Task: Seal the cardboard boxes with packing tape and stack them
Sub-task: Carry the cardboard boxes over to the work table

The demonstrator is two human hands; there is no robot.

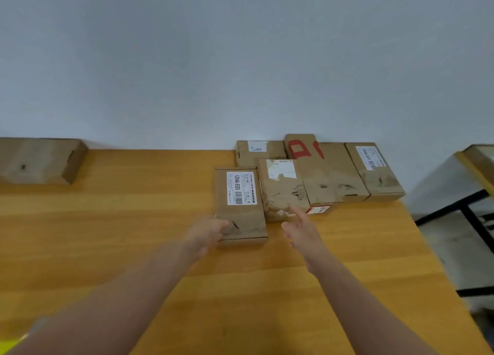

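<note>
Labelled box point(239, 202) lies flat on the bench point(120, 234), nearest of the cluster, white barcode sticker up. Its lid looks closed. I can't make out a clean tape strip across it, and the near end shows only scuffed, glossy patches.

Left hand point(207, 233) is clamped on the box's near-left corner, fingers curled at the edge. Right hand point(300, 231) is spread and holds nothing. Its forefinger reaches to the near edge of the second box point(283, 189), which sits just right of the labelled one, touching or nearly so. Whether the fingertip makes contact I can't tell.

Behind and to the right, packed against the wall point(240, 60):
- back box point(260, 151), small white sticker
- red-marked box point(326, 167), partly overlapping its neighbours
- right box point(374, 167), at the bench corner
- small packet point(318, 209) with an orange label, peeking from under the red-marked box

One more, the far box point(40, 159), sits alone at the bench's left end, well apart.

No tape roll or dispenser in view.

Judgement: this reads as the pick-and-sort step — choosing and drawing a box out of the row, either to seal it or to start a stack. Nothing is properly stacked yet, so the task looks early.

Next move calls for the right hand to close on the labelled box's free side or on the second box, then a level lift or slide clear of the neighbours — the tight packing could drag an adjacent box along. Tape would have to be fetched from out of frame.
</note>
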